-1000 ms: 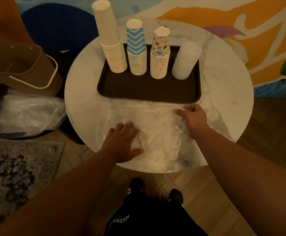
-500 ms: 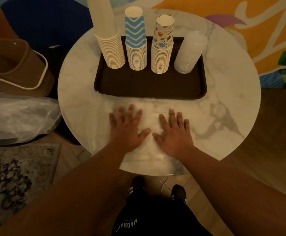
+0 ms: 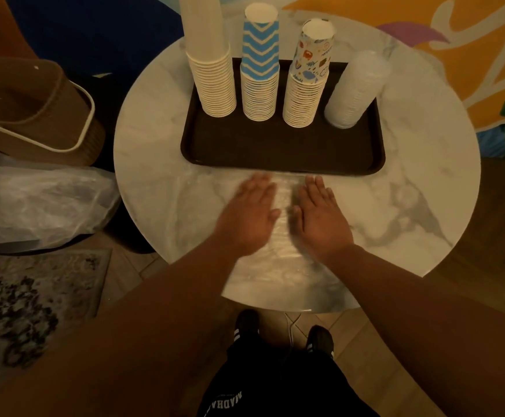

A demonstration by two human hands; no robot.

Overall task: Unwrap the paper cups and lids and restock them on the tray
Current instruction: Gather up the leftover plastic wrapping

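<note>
Both hands flat on plastic wrap.

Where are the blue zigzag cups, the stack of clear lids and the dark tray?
blue zigzag cups (image 3: 260,52), head view, on the patterned top cup.
clear lids (image 3: 356,91), head view, mid-stack.
dark tray (image 3: 275,152), head view, bare floor near front.

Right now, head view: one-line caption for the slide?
Both hands, left and right, press clear wrap flat; four stacks stand on the tray.

Round marble table on dim wooden floor, patterned rug.
</note>
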